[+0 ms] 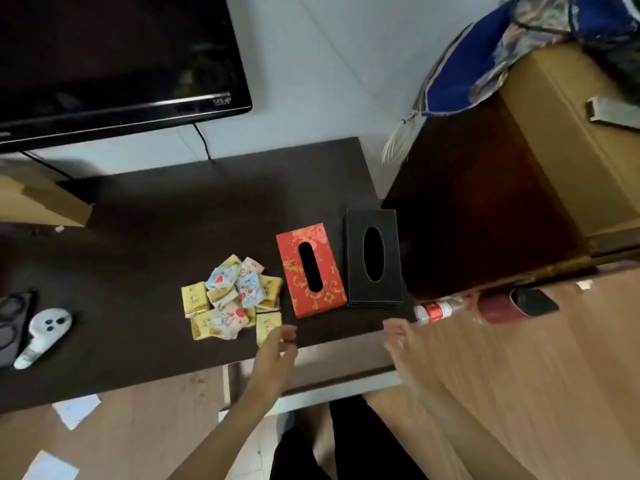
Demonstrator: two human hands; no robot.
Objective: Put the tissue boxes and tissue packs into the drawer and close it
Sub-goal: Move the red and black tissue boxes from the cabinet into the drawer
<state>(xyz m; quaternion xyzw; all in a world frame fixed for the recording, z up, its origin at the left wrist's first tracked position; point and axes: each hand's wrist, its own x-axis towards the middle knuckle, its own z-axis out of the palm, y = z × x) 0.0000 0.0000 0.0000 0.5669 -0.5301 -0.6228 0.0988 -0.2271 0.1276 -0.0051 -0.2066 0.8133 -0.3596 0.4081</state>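
Both forearms reach up from the bottom edge toward the dark counter [138,244]. On the left, the left hand [277,344] hovers over the counter's front edge with its grip released, fingers loosely curled and holding nothing, just beside the nearest yellow pack in the pile of tissue packs [232,299]. On the right, the right hand [396,336] is blurred, its grip also released and empty, near the front corner of the counter. Below the counter edge, between the arms, the drawer [332,368] stands pulled out a little way, with its pale front panel showing.

Yellow and cartoon-printed packs lie heaped near the front of the counter. Just right of them lies the red tissue box [294,271], and close beside that the black tissue box [356,271], both flat with their slots facing up. A white game controller [45,332] rests well to the left. Behind, a television [114,64] stands against the wall, and a large cardboard box [554,150] sits to the right.
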